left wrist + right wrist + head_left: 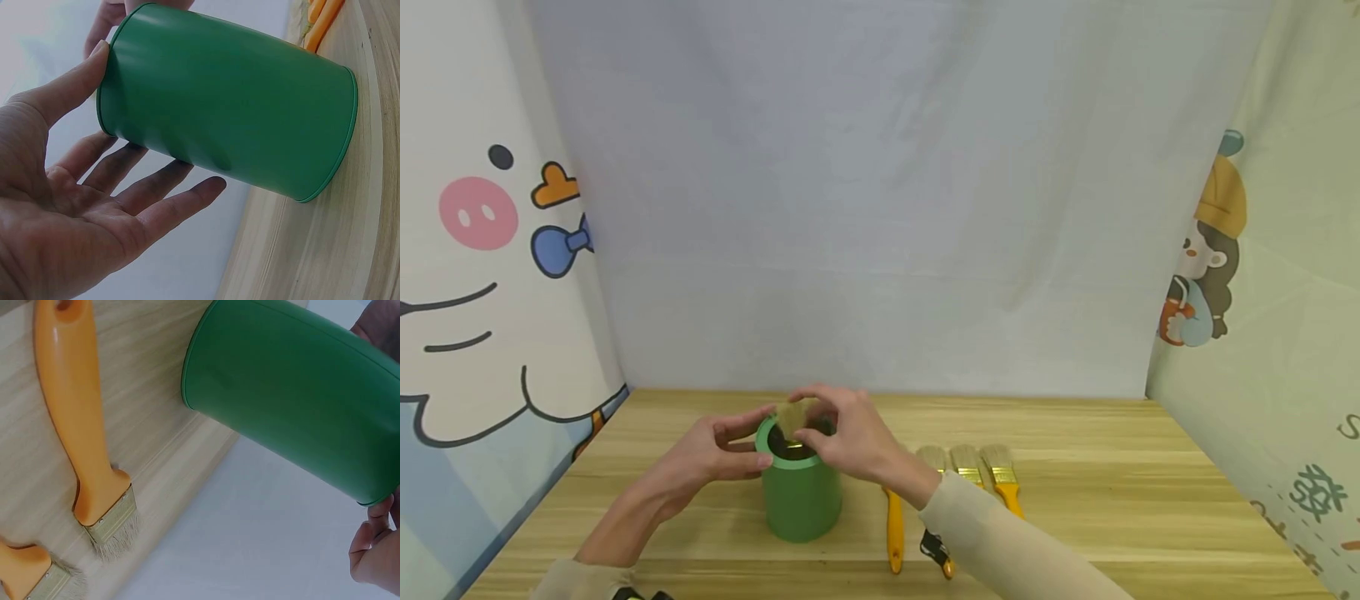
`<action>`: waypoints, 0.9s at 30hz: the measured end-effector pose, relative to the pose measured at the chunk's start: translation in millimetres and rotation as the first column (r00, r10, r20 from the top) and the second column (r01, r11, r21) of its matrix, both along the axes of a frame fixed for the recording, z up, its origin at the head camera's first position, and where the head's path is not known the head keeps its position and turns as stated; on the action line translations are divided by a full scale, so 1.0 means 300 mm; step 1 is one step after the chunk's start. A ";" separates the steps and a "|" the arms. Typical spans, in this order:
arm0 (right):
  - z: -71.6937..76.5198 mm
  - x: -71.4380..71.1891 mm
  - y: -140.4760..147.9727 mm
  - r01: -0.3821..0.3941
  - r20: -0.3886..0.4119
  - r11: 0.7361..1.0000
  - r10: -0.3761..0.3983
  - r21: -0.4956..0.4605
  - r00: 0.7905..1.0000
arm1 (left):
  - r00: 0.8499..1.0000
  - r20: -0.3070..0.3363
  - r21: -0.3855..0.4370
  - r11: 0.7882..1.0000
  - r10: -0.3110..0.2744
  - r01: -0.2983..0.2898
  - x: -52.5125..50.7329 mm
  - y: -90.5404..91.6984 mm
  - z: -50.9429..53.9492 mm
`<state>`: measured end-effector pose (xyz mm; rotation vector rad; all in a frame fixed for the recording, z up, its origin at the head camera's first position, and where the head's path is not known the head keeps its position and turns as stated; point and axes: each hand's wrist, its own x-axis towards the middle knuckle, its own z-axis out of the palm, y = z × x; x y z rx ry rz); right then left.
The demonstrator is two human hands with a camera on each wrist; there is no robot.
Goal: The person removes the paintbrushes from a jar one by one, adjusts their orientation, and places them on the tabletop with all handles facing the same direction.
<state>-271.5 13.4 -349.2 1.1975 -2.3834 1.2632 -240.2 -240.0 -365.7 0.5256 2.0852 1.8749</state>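
A green container (802, 504) stands upright on the table. Around its rim lies my left hand (711, 454), thumb on the near side and fingers on the far side; in the left wrist view the fingers of my left hand (94, 200) extend along the green wall (219, 100). Bristles of a paintbrush (790, 419) stick up at the mouth, its handle hidden inside. My right hand (857, 433) holds this brush between thumb and fingers. Parts of hands show at the right edge of the right wrist view; which hand, I cannot tell.
Several orange-handled brushes (895, 533) lie right of the container, partly behind the right forearm, bristles pointing away. One brush (78, 400) shows large in the right wrist view. A grey-white cloth (880, 208) hangs behind the wooden table (1097, 500), with patterned cloths at both sides.
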 end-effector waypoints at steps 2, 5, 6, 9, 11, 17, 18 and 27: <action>0.000 -0.002 0.000 0.003 -0.008 1.000 -0.003 0.006 1.000 | 1.000 -0.001 0.000 1.000 0.002 -0.002 0.000 0.000 -0.001; -0.001 -0.003 -0.001 0.007 -0.017 1.000 -0.007 0.012 1.000 | 1.000 -0.002 0.001 1.000 0.001 -0.001 -0.001 -0.002 -0.003; -0.001 -0.003 0.000 0.007 -0.019 1.000 -0.007 0.012 1.000 | 1.000 -0.003 0.001 1.000 0.000 0.000 -0.001 -0.002 -0.004; -0.002 -0.002 0.001 0.005 -0.016 1.000 -0.005 0.001 1.000 | 1.000 -0.001 -0.002 1.000 0.002 -0.002 -0.004 -0.004 -0.008; -0.002 -0.002 0.002 0.007 -0.006 1.000 -0.007 -0.010 1.000 | 1.000 -0.003 -0.006 1.000 0.001 -0.001 -0.004 -0.005 -0.008; 0.011 0.003 0.018 0.045 0.014 0.998 -0.045 -0.033 0.999 | 1.000 0.002 -0.015 1.000 0.003 -0.003 0.001 -0.002 -0.009; 0.015 0.003 0.022 0.052 0.006 0.998 -0.052 -0.032 0.999 | 1.000 0.001 -0.017 1.000 0.003 -0.003 0.002 -0.001 -0.009; 0.077 0.007 0.055 0.025 -0.071 0.996 -0.031 -0.088 0.997 | 1.000 -0.007 -0.026 1.000 0.001 -0.001 0.000 0.000 -0.010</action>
